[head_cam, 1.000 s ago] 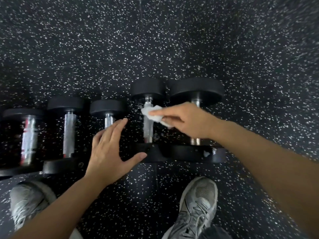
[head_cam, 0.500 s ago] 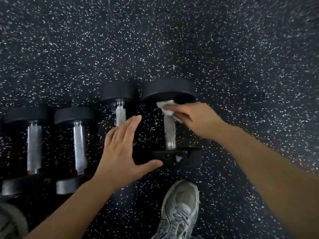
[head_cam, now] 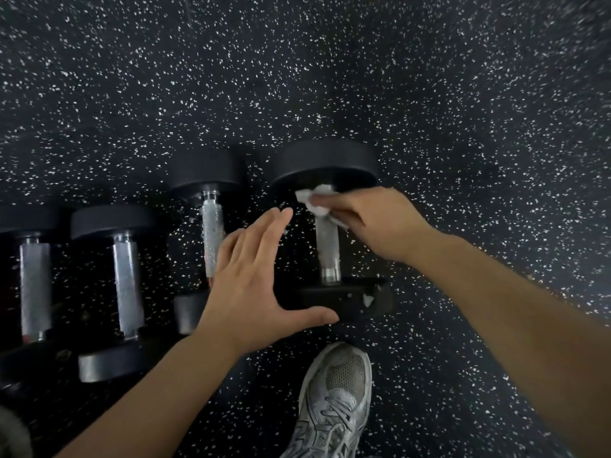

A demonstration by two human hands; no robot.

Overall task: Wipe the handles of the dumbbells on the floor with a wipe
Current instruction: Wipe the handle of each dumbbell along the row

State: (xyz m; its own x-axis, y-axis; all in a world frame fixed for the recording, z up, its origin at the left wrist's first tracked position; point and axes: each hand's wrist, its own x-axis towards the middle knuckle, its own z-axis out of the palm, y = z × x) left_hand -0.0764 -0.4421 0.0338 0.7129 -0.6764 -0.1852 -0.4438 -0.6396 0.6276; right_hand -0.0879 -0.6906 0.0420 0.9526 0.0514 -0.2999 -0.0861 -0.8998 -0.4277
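Several black dumbbells with silver handles lie side by side on the speckled floor. My right hand [head_cam: 370,223] pinches a crumpled white wipe [head_cam: 316,201] against the far end of the handle of the rightmost dumbbell [head_cam: 328,249], just below its far head. My left hand [head_cam: 254,285] hovers flat with fingers spread and thumb out, over the gap between that dumbbell and its neighbour [head_cam: 212,239], hiding the neighbour's near end. It holds nothing. Two more dumbbells, one [head_cam: 127,285] and another [head_cam: 34,285], lie at the left.
My grey sneaker [head_cam: 334,401] stands on the floor just in front of the rightmost dumbbell. A bit of another shoe shows at the bottom left corner. Black rubber floor [head_cam: 330,77] with white flecks stretches beyond and to the right of the row.
My view has shifted right, so the row sits further left. The wipe went from the second-from-right handle to the rightmost handle's far end. My left hand followed rightward, still spread.
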